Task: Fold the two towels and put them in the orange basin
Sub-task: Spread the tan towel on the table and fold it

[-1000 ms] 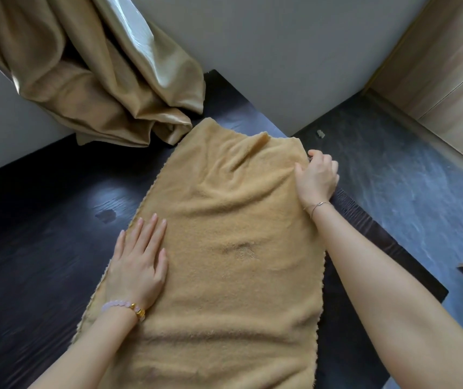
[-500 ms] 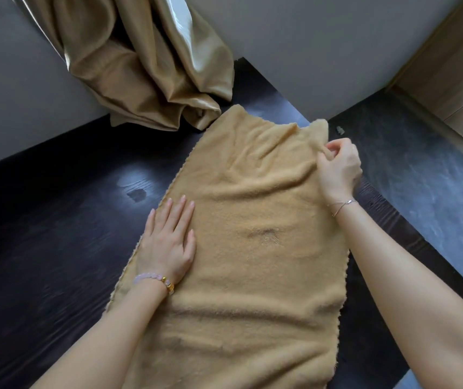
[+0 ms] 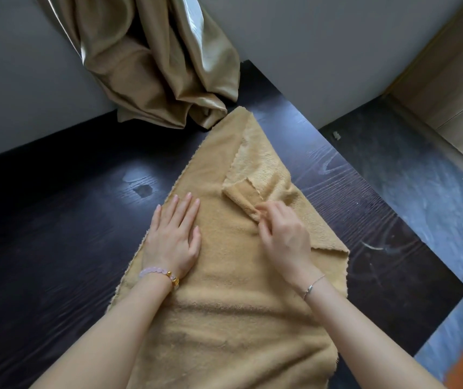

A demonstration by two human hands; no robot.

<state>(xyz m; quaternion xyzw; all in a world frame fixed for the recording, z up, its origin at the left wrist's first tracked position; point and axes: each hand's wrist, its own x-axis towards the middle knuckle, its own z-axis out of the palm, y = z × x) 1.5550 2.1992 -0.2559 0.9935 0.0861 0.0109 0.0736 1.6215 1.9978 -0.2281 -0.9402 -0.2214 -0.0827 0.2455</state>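
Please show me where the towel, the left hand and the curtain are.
towel (image 3: 224,318), head view, flat part between the forearms.
left hand (image 3: 172,244), head view, back of hand.
curtain (image 3: 154,66), head view, middle folds.

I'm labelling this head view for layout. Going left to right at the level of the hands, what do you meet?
Bare dark wooden tabletop → left hand pressing flat on the tan terry towel → right hand pinching the towel's folded-over corner → grey floor.
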